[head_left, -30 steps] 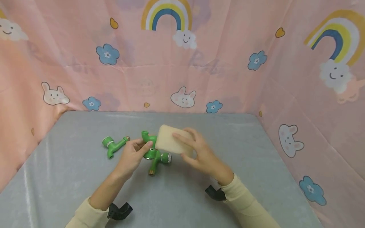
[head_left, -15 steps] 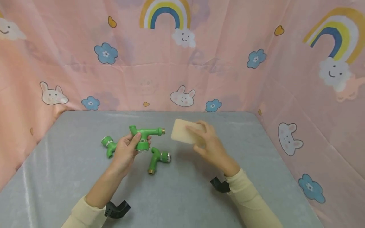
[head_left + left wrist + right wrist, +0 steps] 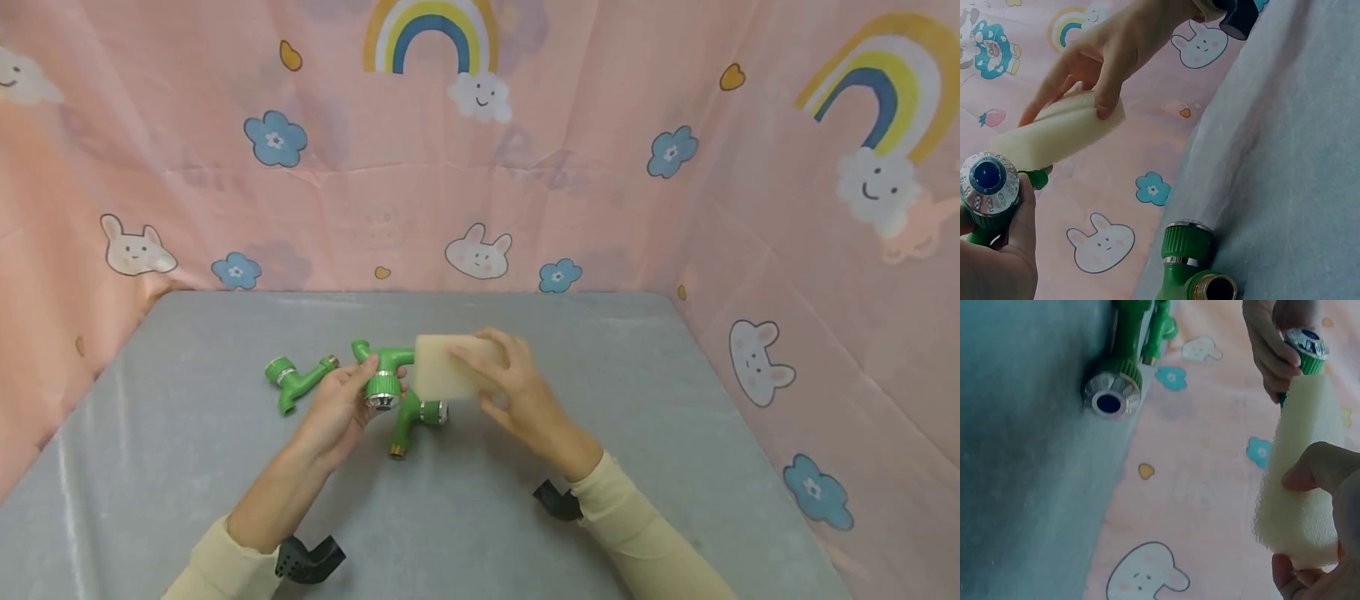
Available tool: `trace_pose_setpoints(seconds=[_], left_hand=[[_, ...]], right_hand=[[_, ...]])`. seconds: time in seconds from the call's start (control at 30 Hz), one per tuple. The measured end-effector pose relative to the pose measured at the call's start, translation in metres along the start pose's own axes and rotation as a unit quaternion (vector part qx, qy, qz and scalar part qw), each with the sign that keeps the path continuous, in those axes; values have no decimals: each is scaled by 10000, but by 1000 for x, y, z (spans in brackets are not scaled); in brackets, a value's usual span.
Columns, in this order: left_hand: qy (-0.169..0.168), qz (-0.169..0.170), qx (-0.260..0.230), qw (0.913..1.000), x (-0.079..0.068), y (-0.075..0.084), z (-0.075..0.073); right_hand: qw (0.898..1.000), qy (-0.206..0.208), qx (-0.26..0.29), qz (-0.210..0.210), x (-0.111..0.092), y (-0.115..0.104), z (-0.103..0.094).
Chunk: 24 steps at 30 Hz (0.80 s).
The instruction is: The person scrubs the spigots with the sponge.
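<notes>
Holding a green tap [image 3: 383, 385] near the middle of the head view, we bring a pale sponge [image 3: 437, 371] up to its pipe; our left hand [image 3: 333, 417] has its grip closed round the tap's body, with the knob and its silvery rim tipped downward in the frame; our right hand [image 3: 528, 404] has its grip pinched on the sponge between thumb and fingers, and the sponge hides the pipe's outer end; the two seem to touch, though we cannot tell how firmly we press.

Two more taps lie on the grey desk [image 3: 600, 392]: the left-hand tap [image 3: 292, 388] rests left of centre, well apart from the sponge; the lower tap [image 3: 406, 425] rests just below the held one in the frame, its upper part covered by the sponge.

From here, we judge, a hard push on the pipe could twist the tap within our left grip, because its round body offers little to brace against; the sponge could fold or slip out, since we pinch only its right-hand part; if our hands sank, the held tap could knock the lower tap and send it rolling; and with the outer end hidden, we could miss a patch or catch the foam there.
</notes>
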State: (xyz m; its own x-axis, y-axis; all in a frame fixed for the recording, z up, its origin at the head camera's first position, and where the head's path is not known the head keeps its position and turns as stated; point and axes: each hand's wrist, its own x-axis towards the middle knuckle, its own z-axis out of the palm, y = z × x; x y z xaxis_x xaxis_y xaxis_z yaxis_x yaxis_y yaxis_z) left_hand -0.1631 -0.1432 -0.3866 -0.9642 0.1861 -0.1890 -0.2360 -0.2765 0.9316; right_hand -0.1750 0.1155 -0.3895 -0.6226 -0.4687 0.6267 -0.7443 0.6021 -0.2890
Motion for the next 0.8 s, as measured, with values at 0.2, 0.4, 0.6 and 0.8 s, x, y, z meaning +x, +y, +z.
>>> trace_pose_setpoints(seconds=[0.2, 0.4, 0.6, 0.8], left_hand=[[120, 108, 310, 9994, 1, 0, -1], [28, 943, 1652, 9817, 1, -5, -3], [-332, 1998, 2446, 9482, 1, -13, -1], [-208, 2738, 3063, 9115, 3, -15, -1]], right_hand=[[9993, 53, -49, 364, 1, 18, -8], [9899, 100, 992, 1011, 2, 23, -22], [9787, -617, 1752, 872, 1, 9, -18], [9815, -847, 1435, 941, 0, 10, -16]])
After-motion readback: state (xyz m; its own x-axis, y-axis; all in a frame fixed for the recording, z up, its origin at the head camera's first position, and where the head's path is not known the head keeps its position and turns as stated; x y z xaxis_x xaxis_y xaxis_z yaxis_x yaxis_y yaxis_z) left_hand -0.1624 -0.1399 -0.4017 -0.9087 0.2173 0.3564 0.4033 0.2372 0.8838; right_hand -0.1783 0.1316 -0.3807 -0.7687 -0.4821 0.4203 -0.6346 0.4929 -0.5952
